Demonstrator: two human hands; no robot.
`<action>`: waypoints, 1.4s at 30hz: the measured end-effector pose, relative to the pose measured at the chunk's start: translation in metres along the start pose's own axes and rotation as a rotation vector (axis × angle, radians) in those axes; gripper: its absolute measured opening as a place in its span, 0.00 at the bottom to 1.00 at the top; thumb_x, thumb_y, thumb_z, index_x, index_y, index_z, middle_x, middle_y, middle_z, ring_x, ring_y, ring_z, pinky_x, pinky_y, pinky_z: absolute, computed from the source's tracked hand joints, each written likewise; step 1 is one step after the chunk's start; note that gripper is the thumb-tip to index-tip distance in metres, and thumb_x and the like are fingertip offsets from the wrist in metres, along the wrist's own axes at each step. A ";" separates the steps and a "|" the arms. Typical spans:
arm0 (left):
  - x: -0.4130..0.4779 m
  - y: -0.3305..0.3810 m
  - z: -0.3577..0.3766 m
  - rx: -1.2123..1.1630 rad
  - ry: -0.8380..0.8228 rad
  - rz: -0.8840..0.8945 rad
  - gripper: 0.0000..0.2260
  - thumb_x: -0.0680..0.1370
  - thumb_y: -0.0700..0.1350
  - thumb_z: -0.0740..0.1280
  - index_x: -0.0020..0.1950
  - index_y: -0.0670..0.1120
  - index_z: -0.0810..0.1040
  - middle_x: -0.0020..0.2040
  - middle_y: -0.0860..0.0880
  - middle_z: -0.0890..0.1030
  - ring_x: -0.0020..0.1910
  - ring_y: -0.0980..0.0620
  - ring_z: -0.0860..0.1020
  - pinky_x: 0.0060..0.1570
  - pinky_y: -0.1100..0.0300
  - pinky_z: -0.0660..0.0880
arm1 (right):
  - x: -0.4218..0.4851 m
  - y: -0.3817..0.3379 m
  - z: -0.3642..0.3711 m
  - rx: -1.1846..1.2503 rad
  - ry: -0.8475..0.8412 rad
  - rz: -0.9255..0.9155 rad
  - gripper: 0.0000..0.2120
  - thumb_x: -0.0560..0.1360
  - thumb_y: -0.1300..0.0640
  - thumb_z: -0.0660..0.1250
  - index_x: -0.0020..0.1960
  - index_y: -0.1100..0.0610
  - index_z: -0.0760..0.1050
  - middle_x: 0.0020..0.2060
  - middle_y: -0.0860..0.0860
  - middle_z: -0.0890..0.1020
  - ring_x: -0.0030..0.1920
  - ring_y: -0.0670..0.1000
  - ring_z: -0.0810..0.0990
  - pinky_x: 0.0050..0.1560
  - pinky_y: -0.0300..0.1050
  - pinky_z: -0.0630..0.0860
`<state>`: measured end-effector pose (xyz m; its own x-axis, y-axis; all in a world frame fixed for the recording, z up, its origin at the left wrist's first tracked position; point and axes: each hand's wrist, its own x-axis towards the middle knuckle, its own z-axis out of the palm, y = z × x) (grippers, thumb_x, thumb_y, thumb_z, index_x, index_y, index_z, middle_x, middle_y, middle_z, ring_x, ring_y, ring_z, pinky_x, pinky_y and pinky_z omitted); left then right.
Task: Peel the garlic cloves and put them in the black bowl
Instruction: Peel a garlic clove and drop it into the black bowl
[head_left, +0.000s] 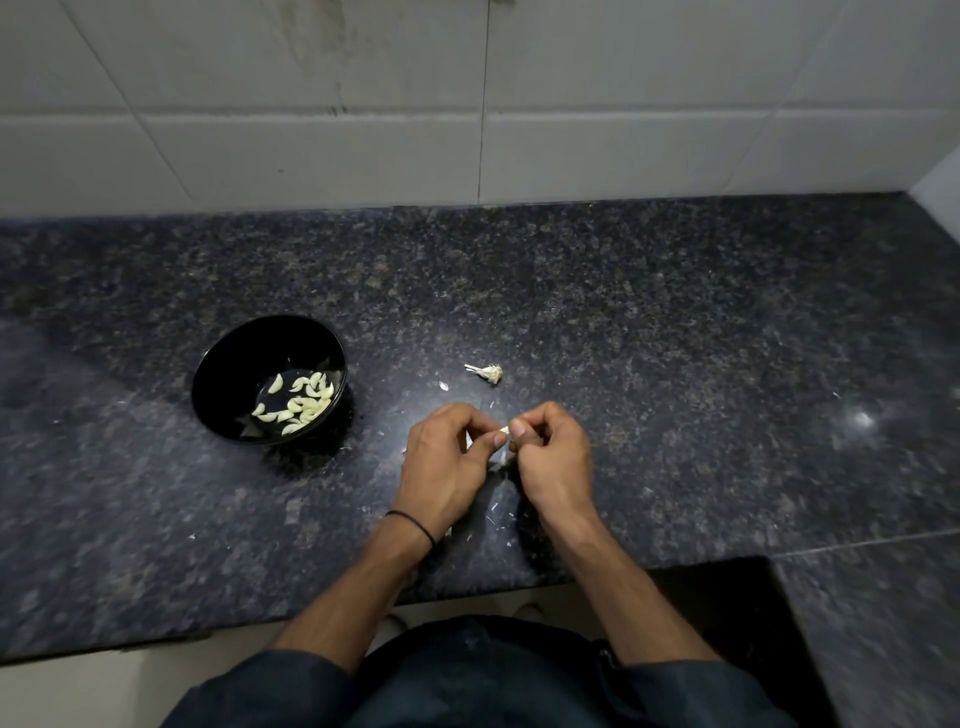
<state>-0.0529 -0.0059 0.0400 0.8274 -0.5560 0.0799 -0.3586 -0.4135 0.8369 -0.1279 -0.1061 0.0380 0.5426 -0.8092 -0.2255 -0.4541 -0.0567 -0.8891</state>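
A black bowl (228, 358) stands on the dark granite counter to the left, with several pale peeled garlic cloves (301, 402) lying in its bottom. Near the counter's front, my left hand (447, 462) and my right hand (550, 457) meet with curled fingers. Between their fingertips they pinch a small garlic clove (504, 430), mostly hidden by the fingers. A black band sits on my left wrist.
A bare garlic stem with root end (485, 372) lies on the counter just beyond my hands. Bits of white garlic skin (493, 506) are scattered around and under the hands. A tiled wall closes the back, and the counter turns a corner at the right.
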 end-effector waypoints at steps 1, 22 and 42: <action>-0.001 0.003 0.000 -0.023 0.001 -0.047 0.05 0.72 0.43 0.77 0.39 0.48 0.82 0.31 0.61 0.76 0.34 0.64 0.74 0.36 0.73 0.66 | -0.001 -0.002 -0.001 -0.012 0.010 -0.004 0.08 0.76 0.61 0.68 0.39 0.54 0.75 0.34 0.48 0.81 0.37 0.47 0.78 0.39 0.45 0.73; -0.002 0.002 0.000 -0.101 -0.018 -0.095 0.05 0.73 0.40 0.75 0.40 0.48 0.83 0.35 0.55 0.81 0.34 0.60 0.76 0.38 0.69 0.70 | -0.004 -0.011 0.009 0.426 -0.098 0.347 0.11 0.78 0.66 0.63 0.38 0.59 0.75 0.28 0.52 0.74 0.26 0.46 0.68 0.28 0.41 0.62; 0.002 -0.013 0.001 -0.431 -0.026 -0.297 0.07 0.79 0.38 0.69 0.41 0.42 0.82 0.36 0.48 0.84 0.36 0.55 0.79 0.39 0.63 0.75 | -0.001 -0.004 -0.003 0.151 -0.164 -0.017 0.07 0.81 0.59 0.66 0.44 0.58 0.78 0.34 0.50 0.83 0.35 0.45 0.79 0.40 0.48 0.78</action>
<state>-0.0470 -0.0028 0.0290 0.8534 -0.4796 -0.2039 0.1048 -0.2253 0.9686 -0.1286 -0.1065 0.0433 0.6621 -0.7025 -0.2610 -0.3396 0.0292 -0.9401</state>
